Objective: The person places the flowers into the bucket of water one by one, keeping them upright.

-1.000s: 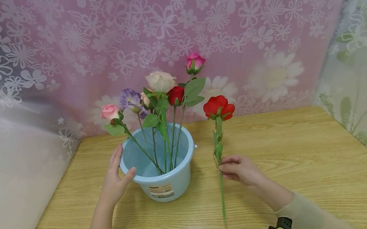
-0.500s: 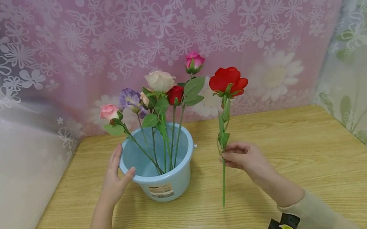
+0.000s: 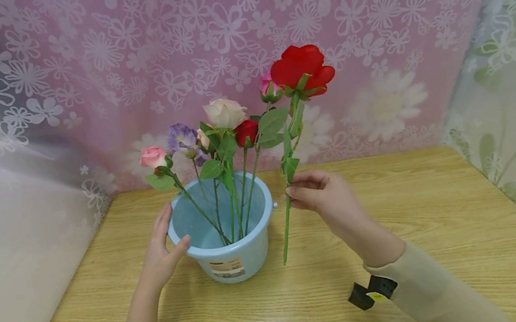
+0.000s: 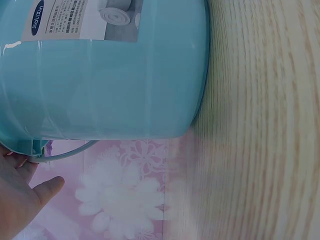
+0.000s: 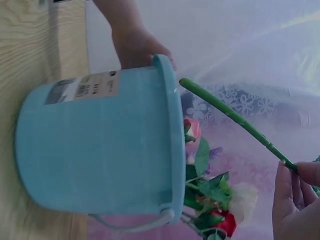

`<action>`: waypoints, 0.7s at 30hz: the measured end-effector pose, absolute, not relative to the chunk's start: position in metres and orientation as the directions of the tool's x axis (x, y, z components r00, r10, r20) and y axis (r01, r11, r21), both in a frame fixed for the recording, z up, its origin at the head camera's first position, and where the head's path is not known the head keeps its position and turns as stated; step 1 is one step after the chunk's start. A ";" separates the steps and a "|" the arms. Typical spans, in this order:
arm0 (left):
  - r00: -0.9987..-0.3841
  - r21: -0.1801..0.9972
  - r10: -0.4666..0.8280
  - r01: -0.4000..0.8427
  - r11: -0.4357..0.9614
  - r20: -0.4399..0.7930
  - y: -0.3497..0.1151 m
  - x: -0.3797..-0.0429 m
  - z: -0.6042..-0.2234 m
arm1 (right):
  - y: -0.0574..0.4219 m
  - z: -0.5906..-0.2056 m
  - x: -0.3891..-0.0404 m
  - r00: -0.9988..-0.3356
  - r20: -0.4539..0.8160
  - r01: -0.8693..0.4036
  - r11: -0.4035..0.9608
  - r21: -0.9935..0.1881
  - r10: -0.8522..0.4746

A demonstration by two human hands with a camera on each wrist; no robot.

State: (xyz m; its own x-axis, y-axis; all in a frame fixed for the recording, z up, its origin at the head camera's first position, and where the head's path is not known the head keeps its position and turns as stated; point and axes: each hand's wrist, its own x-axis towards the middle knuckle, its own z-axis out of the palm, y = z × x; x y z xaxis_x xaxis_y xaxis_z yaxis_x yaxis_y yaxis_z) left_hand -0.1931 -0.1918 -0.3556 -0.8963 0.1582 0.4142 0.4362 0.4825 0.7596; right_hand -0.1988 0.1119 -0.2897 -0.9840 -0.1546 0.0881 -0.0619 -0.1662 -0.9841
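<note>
In the head view my left hand (image 3: 162, 252) rests against the left side of a light blue bucket (image 3: 237, 262), its fingers fairly straight along the rim and the thumb spread apart from them. My right hand (image 3: 324, 198) pinches the green stem of a red artificial flower (image 3: 302, 72) between thumb and fingertips. The flower is held upright at a slant, right of the bucket. The bare lower end of its stem (image 5: 230, 114) shows in the right wrist view, outside the bucket beside the rim. Its bloom is out of that view.
Several artificial flowers stand in the bucket: a pink rose (image 3: 154, 157), a purple flower (image 3: 183, 139), a white rose (image 3: 225, 114), a red rosebud (image 3: 248, 133) and a magenta bud (image 3: 270, 88) partly behind the red bloom. A floral curtain (image 3: 234, 27) hangs behind the wooden table (image 3: 427, 211).
My right hand has lifted the red flower off low over the table and brought it up, then left toward the bucket. The left hand and bucket have stayed put.
</note>
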 end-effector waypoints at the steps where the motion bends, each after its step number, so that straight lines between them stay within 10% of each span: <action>1: -0.896 0.758 0.159 0.437 0.484 0.415 -0.192 -0.193 -0.355 | 0.108 -0.286 -0.200 -0.983 0.101 -0.072 -0.181 -0.981 -0.155; 21: -0.893 0.748 0.170 0.443 0.494 0.417 -0.209 -0.212 -0.382 | 0.041 -0.269 -0.235 -0.961 0.252 -0.227 -0.200 -0.953 -0.113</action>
State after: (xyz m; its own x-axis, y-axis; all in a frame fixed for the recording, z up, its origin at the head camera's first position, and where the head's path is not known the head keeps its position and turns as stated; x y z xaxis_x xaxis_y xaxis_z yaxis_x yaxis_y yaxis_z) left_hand -0.2116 -0.2086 -0.3823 -0.8928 0.1696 0.4173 0.4434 0.4939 0.7479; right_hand -0.2349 0.0411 -0.2690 -0.9610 -0.1132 0.2523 -0.2267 -0.1999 -0.9532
